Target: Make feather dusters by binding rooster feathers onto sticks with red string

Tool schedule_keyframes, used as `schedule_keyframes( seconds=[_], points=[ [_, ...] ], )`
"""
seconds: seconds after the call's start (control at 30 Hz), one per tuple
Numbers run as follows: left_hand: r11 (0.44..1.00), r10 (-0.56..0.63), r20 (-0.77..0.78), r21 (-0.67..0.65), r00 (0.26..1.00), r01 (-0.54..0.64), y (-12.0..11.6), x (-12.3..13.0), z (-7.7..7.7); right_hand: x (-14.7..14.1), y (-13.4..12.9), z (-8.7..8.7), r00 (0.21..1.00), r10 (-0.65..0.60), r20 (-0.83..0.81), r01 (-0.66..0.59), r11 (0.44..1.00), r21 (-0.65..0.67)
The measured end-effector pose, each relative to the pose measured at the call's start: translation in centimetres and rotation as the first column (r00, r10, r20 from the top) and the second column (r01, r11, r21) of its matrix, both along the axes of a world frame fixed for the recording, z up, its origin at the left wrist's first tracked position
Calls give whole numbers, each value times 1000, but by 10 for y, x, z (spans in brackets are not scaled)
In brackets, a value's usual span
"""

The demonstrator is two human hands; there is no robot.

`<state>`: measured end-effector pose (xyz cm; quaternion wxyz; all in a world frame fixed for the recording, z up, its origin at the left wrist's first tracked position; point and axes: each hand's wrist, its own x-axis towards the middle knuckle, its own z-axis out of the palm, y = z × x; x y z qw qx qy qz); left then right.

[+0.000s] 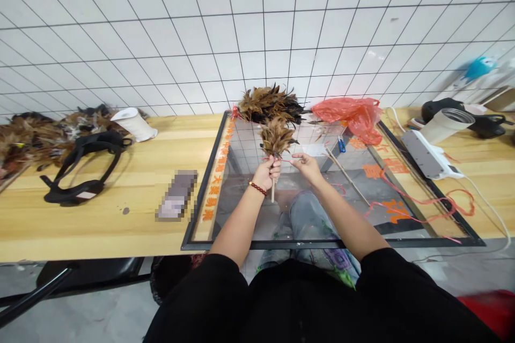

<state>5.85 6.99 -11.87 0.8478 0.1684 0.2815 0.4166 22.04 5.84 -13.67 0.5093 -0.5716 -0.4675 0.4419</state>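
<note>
My left hand (266, 174), with a beaded bracelet at the wrist, is closed around a thin wooden stick (273, 193) just below a bunch of brown feathers (277, 136). The feathers point away from me. To the right, my right hand (306, 166) pinches a thin red string (285, 160) that runs to the base of the feathers. Both hands are above a black-framed glass panel (298, 245). Beyond them lies a larger pile of brown and black feathers (269, 104) near the wall.
A red plastic bag (348, 115), a blue tool (341, 144), a stick (348, 177) and loose red string (418, 220) lie on the right. A white power strip (430, 154) stands beyond. Leftward are a phone (177, 195), a black headset (86, 166), a white spool (134, 124) and more feathers (36, 139).
</note>
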Motion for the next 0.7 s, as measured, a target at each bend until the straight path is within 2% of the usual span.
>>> schedule_keyframes(
  seconds=[0.1,0.27,0.5,0.7],
  points=[
    [998,18,95,-56,995,-12,2,-4,0,-1,1,-2,999,38,38,-39,999,28],
    [996,30,123,-85,992,-19,2,-4,-1,-3,-3,-6,993,76,88,-84,993,83],
    [997,-4,114,-70,993,12,0,-4,-5,3,-10,-10,988,140,-68,-134,987,90],
    [1000,12,-1,-3,1000,-12,-2,-5,2,3,-13,-9,980,130,-149,-116,989,96]
  ],
)
